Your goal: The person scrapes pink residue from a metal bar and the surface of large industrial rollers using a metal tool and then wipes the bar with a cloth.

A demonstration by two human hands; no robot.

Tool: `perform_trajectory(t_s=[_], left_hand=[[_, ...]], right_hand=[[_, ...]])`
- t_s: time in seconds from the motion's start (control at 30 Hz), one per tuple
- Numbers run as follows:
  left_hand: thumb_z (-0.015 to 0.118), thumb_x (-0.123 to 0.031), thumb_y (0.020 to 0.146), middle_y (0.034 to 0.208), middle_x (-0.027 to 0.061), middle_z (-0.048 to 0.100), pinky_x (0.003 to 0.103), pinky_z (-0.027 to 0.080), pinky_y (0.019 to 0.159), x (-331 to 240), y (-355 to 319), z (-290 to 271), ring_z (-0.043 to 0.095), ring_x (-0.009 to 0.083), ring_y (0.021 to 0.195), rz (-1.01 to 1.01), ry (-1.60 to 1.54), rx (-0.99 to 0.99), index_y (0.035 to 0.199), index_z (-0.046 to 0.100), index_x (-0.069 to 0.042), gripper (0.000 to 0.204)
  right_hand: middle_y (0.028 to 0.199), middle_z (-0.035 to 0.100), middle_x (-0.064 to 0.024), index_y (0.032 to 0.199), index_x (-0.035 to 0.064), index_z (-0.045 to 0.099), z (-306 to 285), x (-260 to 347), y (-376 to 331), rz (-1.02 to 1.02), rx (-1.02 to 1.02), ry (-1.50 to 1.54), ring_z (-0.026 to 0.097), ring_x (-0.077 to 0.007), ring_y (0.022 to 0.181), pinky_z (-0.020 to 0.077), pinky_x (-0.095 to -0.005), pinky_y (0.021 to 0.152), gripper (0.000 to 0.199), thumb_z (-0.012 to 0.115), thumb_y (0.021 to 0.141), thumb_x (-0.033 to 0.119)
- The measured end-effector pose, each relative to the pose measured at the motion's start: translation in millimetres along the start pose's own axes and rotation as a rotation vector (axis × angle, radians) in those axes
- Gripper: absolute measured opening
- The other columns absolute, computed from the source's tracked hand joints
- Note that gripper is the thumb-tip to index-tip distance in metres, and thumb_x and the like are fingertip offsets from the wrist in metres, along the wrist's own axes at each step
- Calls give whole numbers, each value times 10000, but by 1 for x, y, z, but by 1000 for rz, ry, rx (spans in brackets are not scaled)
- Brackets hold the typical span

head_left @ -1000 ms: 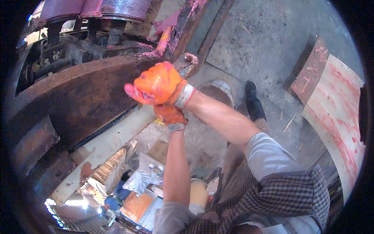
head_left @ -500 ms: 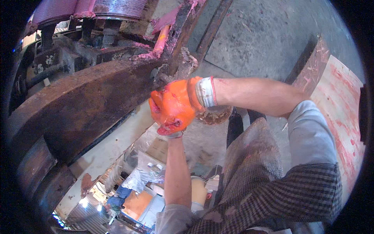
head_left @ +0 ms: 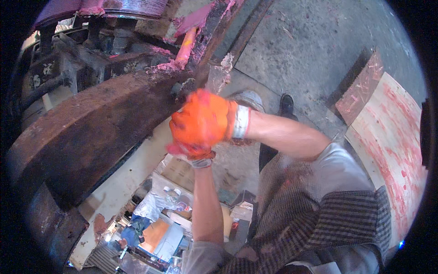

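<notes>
In the head view, we have our right hand, blurred in its orange glove, curled over our gloved left hand, the two pressed together; we cannot tell whether either grips anything. The thing nearest them is a rusty curved beam, just to their left. A pink-smeared bar stands beyond. Any lettering on the small white-capped containers below is too small for us to read.

Right glove looks rubbery (cloth cuff); beam, rough rusted metal.
</notes>
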State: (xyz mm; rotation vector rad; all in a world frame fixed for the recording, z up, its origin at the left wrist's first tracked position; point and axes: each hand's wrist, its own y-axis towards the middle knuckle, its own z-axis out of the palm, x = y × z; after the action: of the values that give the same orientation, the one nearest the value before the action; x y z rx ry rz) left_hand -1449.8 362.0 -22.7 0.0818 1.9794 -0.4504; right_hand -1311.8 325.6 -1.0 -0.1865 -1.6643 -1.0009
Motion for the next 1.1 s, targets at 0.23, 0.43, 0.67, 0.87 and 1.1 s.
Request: perform_trajectory(t_s=[0.23, 0.43, 0.67, 0.87, 1.1], left_hand=[[532, -414, 1039, 692, -38, 494, 256, 316, 498, -47, -13, 32, 390, 61, 561, -75, 106, -104, 986, 632, -69, 363], [520, -440, 1035, 679, -25, 482, 259, 327, 473, -41, -9, 31, 392, 67, 527, -48, 103, -106, 988, 627, -56, 402], [517, -448, 1034, 679, -17, 485, 267, 328, 455, -50, -15, 36, 387, 78, 502, -79, 148, -147, 979, 621, -53, 412], [530, -428, 1037, 686, -27, 490, 262, 323, 460, -30, -4, 30, 394, 65, 521, -32, 123, -176, 989, 624, -60, 383], [527, -421, 1042, 683, -31, 493, 256, 312, 455, -39, -11, 32, 391, 56, 518, -57, 141, -155, 990, 624, -73, 365]], right_hand=[[730, 593, -4, 952, 111, 657, -181, -66, -7, 390, -666, 1259, 556, -152, 589, 496, -332, 629, 402, 555, 1008, 496], [911, 678, -53, 1251, 52, 608, -195, -34, -32, 888, -622, 236, 460, -77, 498, 346, -237, 426, 688, 655, 893, 638], [1220, 670, -236, 1247, 26, 604, -114, -36, -10, 992, 325, -260, 642, -389, 1144, 507, -454, 958, 826, 697, 777, 698], [1099, 707, -227, 1177, 44, 675, -112, -56, -5, 1003, 403, -350, 658, -410, 1056, 518, -451, 894, 710, 662, 826, 661], [840, 719, -161, 963, 39, 703, -97, -68, -17, 872, 239, -347, 685, -333, 797, 523, -421, 752, 485, 677, 883, 517]])
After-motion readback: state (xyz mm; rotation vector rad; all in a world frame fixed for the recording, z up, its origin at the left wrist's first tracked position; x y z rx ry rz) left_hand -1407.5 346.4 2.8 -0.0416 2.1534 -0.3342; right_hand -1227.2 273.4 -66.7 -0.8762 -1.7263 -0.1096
